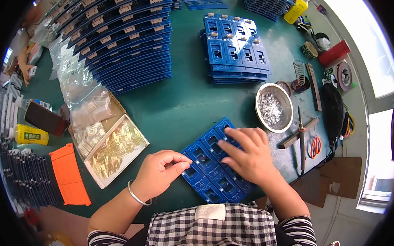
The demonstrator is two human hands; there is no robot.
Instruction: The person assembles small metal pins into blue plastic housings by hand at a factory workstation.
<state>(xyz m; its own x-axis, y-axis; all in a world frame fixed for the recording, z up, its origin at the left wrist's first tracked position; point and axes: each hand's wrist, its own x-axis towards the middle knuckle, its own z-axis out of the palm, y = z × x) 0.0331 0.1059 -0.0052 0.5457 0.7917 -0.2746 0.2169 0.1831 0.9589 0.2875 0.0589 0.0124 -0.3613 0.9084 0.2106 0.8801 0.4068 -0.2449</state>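
A blue circuit board panel (221, 178) with rows of dark cutouts lies aslant on the green table in front of me. My left hand (158, 173) is at its left edge, thumb and forefinger pinched together. Whatever sits in that pinch is too small to make out. Over the panel's upper right part is my right hand (250, 155), fingers spread and bent, hiding some of the cutouts. To the left, a shallow cardboard tray (143, 143) holds many thin gold-coloured pins (120, 150) and, in another section, small white connectors (91, 136).
Tall stacked circuit boards (134, 55) rise at the far left; another stack (234, 46) stands beyond the panel. Right of it are a metal bowl (258, 103) of silvery bits, a soldering iron (302, 146) and orange-handled scissors (316, 146). A co-worker's hand (25, 71) shows far left.
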